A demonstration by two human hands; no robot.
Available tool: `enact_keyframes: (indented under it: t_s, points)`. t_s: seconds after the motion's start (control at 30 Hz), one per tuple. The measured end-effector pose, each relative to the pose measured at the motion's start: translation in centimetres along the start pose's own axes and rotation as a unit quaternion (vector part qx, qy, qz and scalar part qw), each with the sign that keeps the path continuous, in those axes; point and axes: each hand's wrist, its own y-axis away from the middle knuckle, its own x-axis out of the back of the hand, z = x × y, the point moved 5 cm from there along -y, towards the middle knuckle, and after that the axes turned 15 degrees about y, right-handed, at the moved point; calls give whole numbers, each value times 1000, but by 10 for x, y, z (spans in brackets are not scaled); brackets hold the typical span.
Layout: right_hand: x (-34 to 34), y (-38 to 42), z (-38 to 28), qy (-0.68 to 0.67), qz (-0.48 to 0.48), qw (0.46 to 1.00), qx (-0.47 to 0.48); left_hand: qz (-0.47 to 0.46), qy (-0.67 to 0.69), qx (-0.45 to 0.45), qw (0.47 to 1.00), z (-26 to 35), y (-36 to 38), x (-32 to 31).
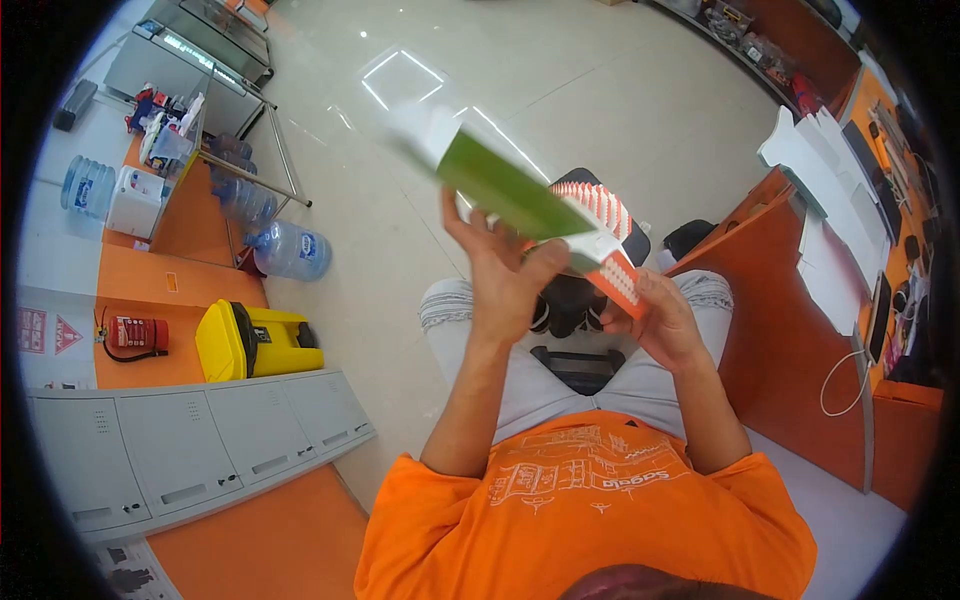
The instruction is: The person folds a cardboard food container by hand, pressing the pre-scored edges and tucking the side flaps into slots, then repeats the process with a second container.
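Note:
A long carton point(505, 190) with a green side, white edges and an orange-and-white patterned end is held up in front of my knees. Its far left end is smeared by motion. My left hand point(500, 275) grips the carton from below near its middle, fingers partly hidden behind it. At the patterned end, the fingers of my right hand point(660, 320) are closed on the carton. Behind and below it, an orange-and-white patterned item point(597, 207) rests on a dark surface point(635, 243).
To the right stands a wooden desk point(770, 330) with papers point(825, 190) and a white cable point(835, 412). On the left are a large water bottle point(290, 252), a yellow bin point(275, 340), a fire extinguisher point(138, 333) and grey lockers point(180, 450).

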Motion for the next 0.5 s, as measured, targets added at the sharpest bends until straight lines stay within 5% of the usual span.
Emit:
enact_keyframes:
  t_s: [0.2, 0.37, 0.43, 0.5]
  points:
    - [39, 19, -11, 206, -6, 978, 40, -77, -44, -63, 994, 45, 16, 22]
    - [30, 20, -32, 146, 74, 982, 99, -154, -168, -305, 925, 42, 53, 13]
    - [18, 22, -44, 208, 158, 953, 152, -79, -276, -169, 943, 59, 57, -13]
    - [15, 23, -40, 270, 189, 934, 136, -228, -430, -304, 819, 59, 60, -19]
